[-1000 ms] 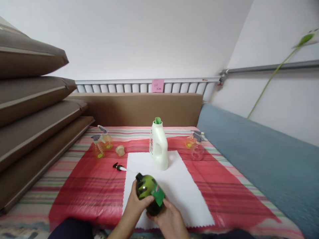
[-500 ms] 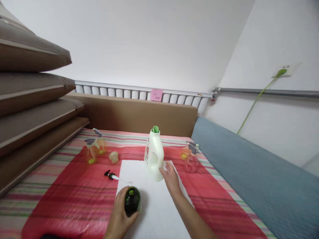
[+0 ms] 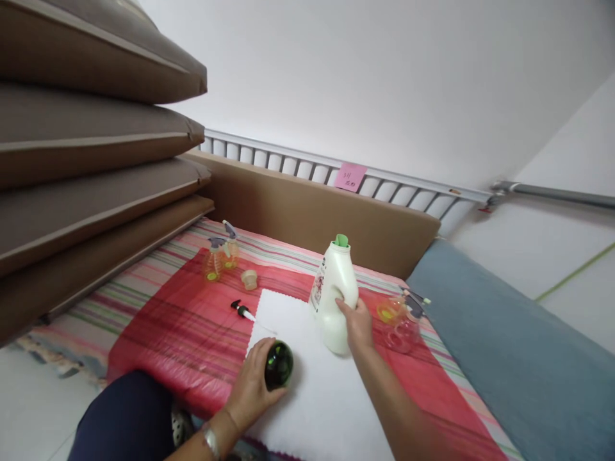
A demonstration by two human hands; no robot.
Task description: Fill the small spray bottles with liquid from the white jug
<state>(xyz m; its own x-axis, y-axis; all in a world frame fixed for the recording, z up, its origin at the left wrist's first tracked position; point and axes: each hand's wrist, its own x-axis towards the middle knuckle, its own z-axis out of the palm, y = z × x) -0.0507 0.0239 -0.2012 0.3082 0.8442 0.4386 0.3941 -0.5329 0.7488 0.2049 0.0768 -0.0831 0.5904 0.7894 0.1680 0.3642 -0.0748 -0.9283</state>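
Observation:
My left hand [image 3: 257, 381] is wrapped round a dark green bottle [image 3: 279, 366], seen from above over the white cloth [image 3: 307, 410]. A large pale green jug [image 3: 335, 294] with a green spout stands on the far part of the cloth. The fingers of my right hand [image 3: 358, 320] are closed round the jug's handle, with the thumb on the near side. Left of the cloth lies a black pump head [image 3: 243, 310] with its white tube reaching onto the cloth. A pale yellowish cap [image 3: 249, 279] rests behind it on the red sheet.
Spray bottles [image 3: 216, 259] stand at the back left, and more spray bottles [image 3: 403, 323] at the right. Stacked brown cushions [image 3: 106, 153] rise on the left. A brown board [image 3: 307, 205] and a radiator are behind; a blue-grey padded surface [image 3: 504, 333] borders the right.
My right hand has gone from open beside the jug to closed on its handle. My left hand still holds the green bottle. The whole view has tilted and shifted.

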